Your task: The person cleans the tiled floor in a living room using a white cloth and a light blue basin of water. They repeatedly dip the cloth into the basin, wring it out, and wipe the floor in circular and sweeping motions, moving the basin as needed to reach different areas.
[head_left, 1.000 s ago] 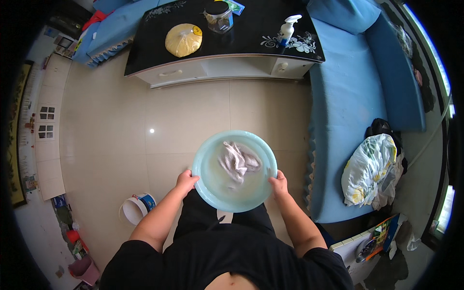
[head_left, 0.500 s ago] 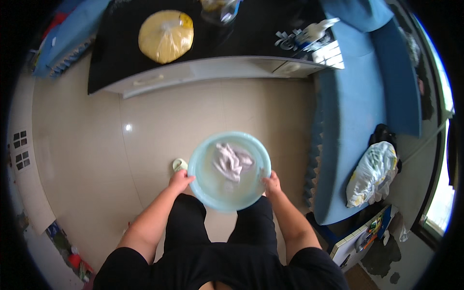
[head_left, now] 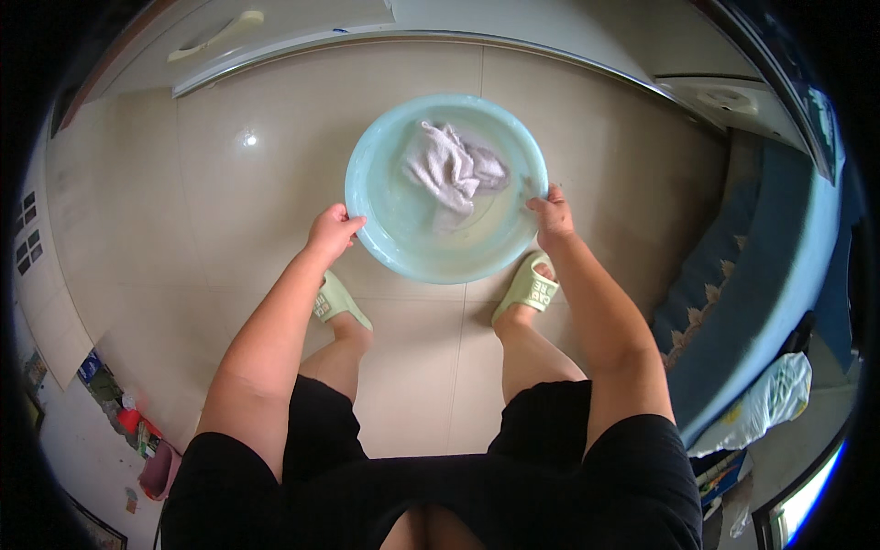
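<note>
The step in hand seems to be holding the basin (head_left: 431, 269) level before the slippers (head_left: 344, 302) — left hand (head_left: 333, 229) and right hand (head_left: 554, 218) gripping its rim, cloth (head_left: 447, 171) inside. Floor (head_left: 403, 385) contact isn't clear; the next move likely calls for even, steady support — no tilting.

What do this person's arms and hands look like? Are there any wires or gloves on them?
No wires or gloves show. The left hand and right hand are bare, with five-fingered human form; no watch or bracelet shows at the wrists. The forearms are uncovered too. Plain black short sleeves end above the elbows, without visible markings.
</note>
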The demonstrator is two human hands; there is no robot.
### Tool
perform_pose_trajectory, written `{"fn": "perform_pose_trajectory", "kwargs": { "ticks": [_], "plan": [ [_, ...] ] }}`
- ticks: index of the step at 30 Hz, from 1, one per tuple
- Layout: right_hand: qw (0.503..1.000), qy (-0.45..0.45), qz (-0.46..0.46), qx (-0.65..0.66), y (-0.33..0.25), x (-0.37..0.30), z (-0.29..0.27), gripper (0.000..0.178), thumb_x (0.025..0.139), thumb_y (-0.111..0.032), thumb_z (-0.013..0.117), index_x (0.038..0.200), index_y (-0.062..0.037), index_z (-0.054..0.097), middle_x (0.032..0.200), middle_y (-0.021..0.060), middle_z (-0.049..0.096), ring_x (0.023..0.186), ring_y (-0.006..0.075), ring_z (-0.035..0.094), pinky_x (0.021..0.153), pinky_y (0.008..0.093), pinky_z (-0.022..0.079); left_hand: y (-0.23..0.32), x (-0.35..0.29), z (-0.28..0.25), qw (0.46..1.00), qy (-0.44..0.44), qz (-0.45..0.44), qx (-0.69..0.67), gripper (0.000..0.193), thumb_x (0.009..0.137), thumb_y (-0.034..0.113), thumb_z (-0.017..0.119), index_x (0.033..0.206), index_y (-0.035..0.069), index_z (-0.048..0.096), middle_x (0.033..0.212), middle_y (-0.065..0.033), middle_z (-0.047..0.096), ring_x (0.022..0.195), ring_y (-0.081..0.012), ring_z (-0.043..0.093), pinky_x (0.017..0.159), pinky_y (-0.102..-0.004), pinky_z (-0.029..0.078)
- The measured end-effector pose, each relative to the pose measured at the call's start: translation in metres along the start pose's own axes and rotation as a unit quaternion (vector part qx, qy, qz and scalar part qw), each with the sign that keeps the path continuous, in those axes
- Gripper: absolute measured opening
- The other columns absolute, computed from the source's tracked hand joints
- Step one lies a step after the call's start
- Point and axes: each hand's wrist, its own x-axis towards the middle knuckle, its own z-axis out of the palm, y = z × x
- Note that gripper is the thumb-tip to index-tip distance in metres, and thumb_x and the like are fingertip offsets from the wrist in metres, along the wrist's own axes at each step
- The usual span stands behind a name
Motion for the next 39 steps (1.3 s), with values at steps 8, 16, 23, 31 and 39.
{"fn": "perform_pose_trajectory", "kwargs": {
  "ticks": [8, 16, 23, 31, 39],
  "plan": [
    [0.992, -0.017, -0.030, -0.118, 0.029, 0.066, -0.018, 0.036, 0.068, 0.000, 0.052, 0.104, -0.0014, 0.052, 0.092, 0.0081, 0.058, 0.088, 0.0199, 0.052, 0.082, 0.0331, 0.041, -0.064, 0.082, 0.030, 0.998, 0.003, 0.056, 0.035, 0.021, 0.080, 0.022, 0.062, 0.084, 0.003, 0.055, 0.073, -0.0033, 0.059, 0.062, -0.0124, 0.055, 0.053, -0.0273, 0.045],
    [0.619, -0.156, -0.571, -0.516, -0.029, 0.049, 0.021, 0.052, 0.065, 0.000, 0.062, 0.115, -0.0080, 0.050, 0.125, 0.0154, 0.043, 0.109, 0.0363, 0.044, 0.090, 0.0433, 0.041, 0.009, 0.033, 0.087, 0.876, 0.276, 0.311, 0.245, 0.051, 0.073, 0.013, 0.064, 0.119, 0.008, 0.044, 0.122, -0.0171, 0.043, 0.113, -0.0337, 0.042, 0.094, -0.0410, 0.038],
    [0.518, -0.175, -0.314, -0.776, -0.010, 0.069, 0.090, 0.056, 0.086, -0.025, 0.050, 0.138, -0.0227, 0.028, 0.146, 0.0149, 0.013, 0.132, 0.0381, 0.018, 0.102, 0.0509, 0.026, 0.056, 0.036, 0.165, 0.919, 0.104, 0.190, 0.329, 0.068, 0.073, 0.017, 0.066, 0.132, 0.020, 0.034, 0.146, -0.0187, 0.005, 0.129, -0.0373, 0.026, 0.102, -0.0372, 0.032],
    [0.567, -0.232, -0.356, -0.706, -0.003, 0.102, 0.075, 0.055, 0.077, -0.018, 0.061, 0.128, -0.0214, 0.041, 0.137, 0.0151, 0.028, 0.126, 0.0317, 0.030, 0.098, 0.0420, 0.032, -0.021, 0.112, 0.135, 0.930, 0.160, 0.194, 0.270, 0.042, 0.071, 0.017, 0.065, 0.110, 0.014, 0.049, 0.139, -0.0140, 0.030, 0.119, -0.0331, 0.042, 0.095, -0.0390, 0.038],
    [0.853, -0.483, -0.065, -0.186, -0.027, 0.046, 0.098, 0.017, 0.071, 0.001, 0.054, 0.085, -0.0055, 0.060, 0.095, 0.0043, 0.053, 0.086, 0.0153, 0.053, 0.074, 0.0258, 0.044, 0.028, 0.102, 0.140, 0.905, 0.003, 0.045, -0.423, 0.050, 0.085, 0.054, 0.043, 0.115, 0.014, 0.047, 0.115, -0.0096, 0.051, 0.108, -0.0275, 0.048, 0.091, -0.0427, 0.040]
  ]
}}
